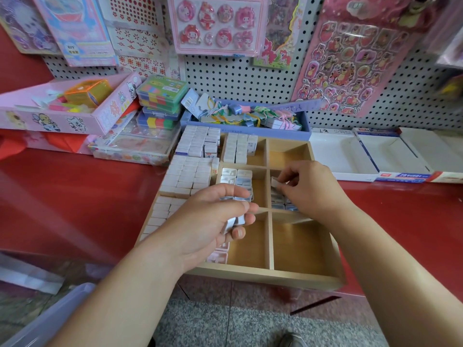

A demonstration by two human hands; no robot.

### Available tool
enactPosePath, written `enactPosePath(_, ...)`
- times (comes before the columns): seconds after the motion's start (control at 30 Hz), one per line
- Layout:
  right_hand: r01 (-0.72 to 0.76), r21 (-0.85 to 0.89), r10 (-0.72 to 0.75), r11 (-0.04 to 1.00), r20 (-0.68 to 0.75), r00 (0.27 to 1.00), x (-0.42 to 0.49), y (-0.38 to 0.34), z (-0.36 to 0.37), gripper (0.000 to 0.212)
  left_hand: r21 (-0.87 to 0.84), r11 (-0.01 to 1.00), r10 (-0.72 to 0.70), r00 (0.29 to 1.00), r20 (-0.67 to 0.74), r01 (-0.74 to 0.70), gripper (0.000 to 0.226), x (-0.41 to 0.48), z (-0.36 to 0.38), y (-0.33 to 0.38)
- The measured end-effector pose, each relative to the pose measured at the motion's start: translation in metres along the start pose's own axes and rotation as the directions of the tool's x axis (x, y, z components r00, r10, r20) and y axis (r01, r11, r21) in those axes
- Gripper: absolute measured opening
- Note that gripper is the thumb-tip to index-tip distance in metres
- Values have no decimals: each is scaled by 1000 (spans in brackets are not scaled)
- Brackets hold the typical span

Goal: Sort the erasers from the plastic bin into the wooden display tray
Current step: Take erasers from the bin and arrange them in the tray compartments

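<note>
At a red shop counter [75, 196], seen from the head camera, a person is reaching both bare hands over a wooden display tray [263, 276] that is sitting at the counter's front edge. The left hand [208, 221] is curling its fingers round a small clutch of wrapped erasers [234, 221], holding them above the middle column of the tray. The right hand [310, 189] is pinching a single white eraser [275, 182] between thumb and fingertips, hovering over the middle compartment of the right column, where a few packed erasers are lying (the hand is hiding most of them). Rows of white boxed erasers [185, 176] are filling the tray's left column, and blue-and-white packs [236, 176] are lying in the centre compartment. The rim of a plastic bin [55, 314] is showing in the lower left corner, below the counter; what it holds cannot be told. Behind the tray, a blue box [275, 131] of corded trinkets is sitting against a pegboard wall [225, 78], where sticker sheets [350, 63] are hanging.
</note>
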State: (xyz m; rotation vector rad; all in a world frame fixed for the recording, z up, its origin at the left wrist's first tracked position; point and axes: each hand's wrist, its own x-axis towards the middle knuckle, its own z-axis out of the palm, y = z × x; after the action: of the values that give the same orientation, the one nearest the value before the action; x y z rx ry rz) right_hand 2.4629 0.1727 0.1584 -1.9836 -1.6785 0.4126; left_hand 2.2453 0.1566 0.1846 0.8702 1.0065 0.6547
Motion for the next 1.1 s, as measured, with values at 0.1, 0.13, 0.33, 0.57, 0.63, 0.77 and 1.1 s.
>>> enactPosePath(0.1,20,-67,-22,998,-41,999,3,1,3,9,-2,1000,-4,1000,3,4,20,0,0,-1)
enactPosePath(0.13,29,-93,-35,995,-60,998,4,2,4,9,-1,1000,-4,1000,1,4,20,1,0,-1)
enactPosePath(0.33,89,-189,-105,978,-74,992,4,0,9,14,-20,1000,-9,999,-31,8,16,2,0,-1)
enactPosePath(0.57,102,103,-103,989,3,995,-7,-14,-19,10,-71,997,-5,1000,-21,3,19,0,5,2)
enactPosePath(0.63,126,258,-184,958,217,959,-18,-27,-29,11,-75,997,-2,1000,-6,2,20,-1,7,2)
enactPosePath(0.77,152,397,-309,905,367,877,-32,-33,-31,22,-73,997,-4,997,75,10,19,-4,12,1)
enactPosePath(1.1,178,430,-328,885,306,894,-42,-28,-29,7,-119,993,-1,998,57,8,14,-5,11,-1)
